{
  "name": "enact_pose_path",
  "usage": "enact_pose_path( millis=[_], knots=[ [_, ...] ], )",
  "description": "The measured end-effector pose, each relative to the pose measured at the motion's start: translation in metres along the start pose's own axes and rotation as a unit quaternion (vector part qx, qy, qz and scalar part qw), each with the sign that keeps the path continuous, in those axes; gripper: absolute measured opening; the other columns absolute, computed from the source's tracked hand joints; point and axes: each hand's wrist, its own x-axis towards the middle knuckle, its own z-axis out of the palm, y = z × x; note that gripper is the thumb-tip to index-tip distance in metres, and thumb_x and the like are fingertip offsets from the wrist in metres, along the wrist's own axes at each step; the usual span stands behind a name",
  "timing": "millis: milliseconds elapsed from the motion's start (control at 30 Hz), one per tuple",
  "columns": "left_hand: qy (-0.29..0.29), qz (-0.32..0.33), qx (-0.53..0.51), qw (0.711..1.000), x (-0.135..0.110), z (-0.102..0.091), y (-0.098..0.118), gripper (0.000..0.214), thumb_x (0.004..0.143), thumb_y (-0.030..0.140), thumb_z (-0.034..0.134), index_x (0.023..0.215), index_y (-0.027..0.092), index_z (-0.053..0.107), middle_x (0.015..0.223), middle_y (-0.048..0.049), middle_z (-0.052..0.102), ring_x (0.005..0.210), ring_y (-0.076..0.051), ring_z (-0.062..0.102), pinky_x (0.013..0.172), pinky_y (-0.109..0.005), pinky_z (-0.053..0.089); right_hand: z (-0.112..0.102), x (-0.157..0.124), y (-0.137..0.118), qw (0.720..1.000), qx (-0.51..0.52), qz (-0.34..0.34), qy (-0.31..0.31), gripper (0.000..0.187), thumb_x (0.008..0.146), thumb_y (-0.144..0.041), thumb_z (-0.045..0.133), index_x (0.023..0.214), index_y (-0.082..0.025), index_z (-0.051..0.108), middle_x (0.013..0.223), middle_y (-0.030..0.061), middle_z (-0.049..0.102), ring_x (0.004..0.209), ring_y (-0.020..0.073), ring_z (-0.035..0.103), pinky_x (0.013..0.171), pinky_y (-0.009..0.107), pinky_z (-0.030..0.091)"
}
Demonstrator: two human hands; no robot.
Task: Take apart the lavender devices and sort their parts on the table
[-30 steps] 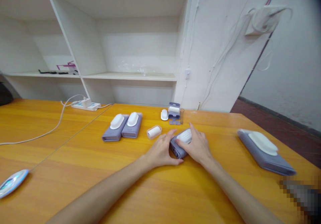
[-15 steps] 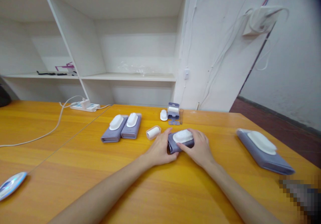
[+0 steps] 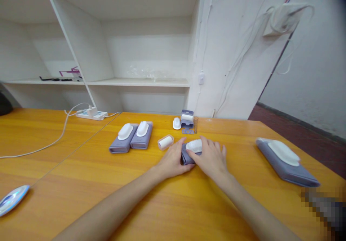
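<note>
A purple-grey case (image 3: 184, 156) with a white ribbed oval piece (image 3: 194, 146) on top lies on the table between my hands. My left hand (image 3: 173, 161) is closed round its left end, thumb at the near side and fingers at the far side. My right hand (image 3: 212, 159) reaches over the right part, with thumb and fingers closed on the case and covering part of the white piece. Just beyond my left hand lies a clear holder with a white roll (image 3: 165, 142). What my right fingertips touch at the far side is hidden.
Two similar cases (image 3: 141, 141) stand side by side at left, another case (image 3: 290, 172) at right. Near the shelf are a white oval piece (image 3: 176, 123), an opened purple-grey part (image 3: 187, 117) and a spring-like strip (image 3: 195, 125). A power strip (image 3: 92, 114) trails a white cable at left.
My right hand has slid left across the case and now covers its right end and more of the white piece. My left hand stays in place.
</note>
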Motion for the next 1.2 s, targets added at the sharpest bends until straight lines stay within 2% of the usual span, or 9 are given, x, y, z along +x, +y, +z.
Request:
enact_pose_path(
  millis=[100, 200, 400, 667, 867, 1033, 1200],
  knots=[
    [-0.002, 0.003, 0.001, 1.0, 0.0, 0.0, 0.0, 0.09, 0.068, 0.041, 0.07, 0.139, 0.016, 0.022, 0.136, -0.0153, 0.043, 0.124, -0.028, 0.043, 0.105, -0.044, 0.034, -0.007, 0.008, -0.011, 0.999, -0.023, 0.014, -0.033, 0.064, 0.07, -0.061, 0.058, 0.117, -0.017, 0.053, 0.1, 0.0167, 0.064, 0.099, 0.0373, 0.054, 0.089, 0.057, 0.029],
    [-0.001, 0.002, 0.001, 1.0, 0.0, 0.001, -0.001, 0.091, 0.068, 0.041, 0.07, 0.14, 0.016, 0.021, 0.136, -0.0153, 0.043, 0.124, -0.028, 0.043, 0.105, -0.044, 0.034, -0.009, 0.014, -0.017, 0.998, -0.019, 0.028, -0.05, 0.066, 0.068, -0.059, 0.06, 0.119, -0.018, 0.051, 0.101, 0.0172, 0.063, 0.098, 0.0374, 0.054, 0.084, 0.055, 0.034],
    [-0.006, -0.004, 0.001, 1.0, -0.001, 0.001, -0.003, 0.093, 0.065, 0.04, 0.072, 0.14, 0.018, 0.022, 0.139, -0.0152, 0.04, 0.126, -0.03, 0.041, 0.105, -0.047, 0.034, -0.011, 0.02, -0.013, 0.996, 0.012, 0.044, -0.071, 0.07, 0.066, -0.058, 0.06, 0.122, -0.018, 0.049, 0.105, 0.0167, 0.061, 0.102, 0.0382, 0.053, 0.078, 0.052, 0.04],
    [-0.007, -0.005, 0.0, 1.0, -0.001, 0.0, -0.003, 0.093, 0.066, 0.04, 0.072, 0.141, 0.017, 0.022, 0.139, -0.0151, 0.04, 0.125, -0.03, 0.041, 0.105, -0.047, 0.034, -0.024, 0.033, -0.012, 0.987, -0.01, 0.01, -0.158, 0.057, 0.063, -0.045, 0.062, 0.114, -0.02, 0.056, 0.099, 0.0153, 0.064, 0.098, 0.038, 0.057, 0.078, 0.051, 0.04],
    [-0.011, -0.009, -0.002, 1.0, -0.001, -0.001, -0.003, 0.093, 0.065, 0.041, 0.072, 0.141, 0.019, 0.022, 0.14, -0.0153, 0.039, 0.127, -0.032, 0.04, 0.105, -0.049, 0.033, -0.024, 0.047, -0.006, 0.98, -0.012, -0.025, -0.196, 0.066, 0.055, -0.045, 0.067, 0.114, -0.019, 0.056, 0.104, 0.0164, 0.062, 0.097, 0.0375, 0.057, 0.072, 0.045, 0.044],
    [-0.012, -0.005, 0.01, 1.0, -0.001, -0.001, -0.004, 0.093, 0.065, 0.041, 0.072, 0.14, 0.018, 0.022, 0.14, -0.0154, 0.038, 0.127, -0.032, 0.039, 0.105, -0.047, 0.033, -0.015, 0.057, -0.006, 0.976, 0.008, -0.07, -0.204, 0.066, 0.054, -0.042, 0.068, 0.113, -0.015, 0.058, 0.103, 0.0168, 0.061, 0.097, 0.0356, 0.057, 0.072, 0.039, 0.044],
    [0.001, 0.006, 0.017, 1.0, 0.0, -0.001, -0.003, 0.09, 0.066, 0.037, 0.07, 0.139, 0.017, 0.022, 0.137, -0.0152, 0.041, 0.124, -0.03, 0.042, 0.103, -0.045, 0.036, -0.007, 0.064, -0.007, 0.97, 0.059, -0.13, -0.195, 0.049, 0.06, -0.039, 0.065, 0.105, -0.017, 0.06, 0.101, 0.0113, 0.063, 0.092, 0.0275, 0.059, 0.071, 0.032, 0.044]
  ],
)
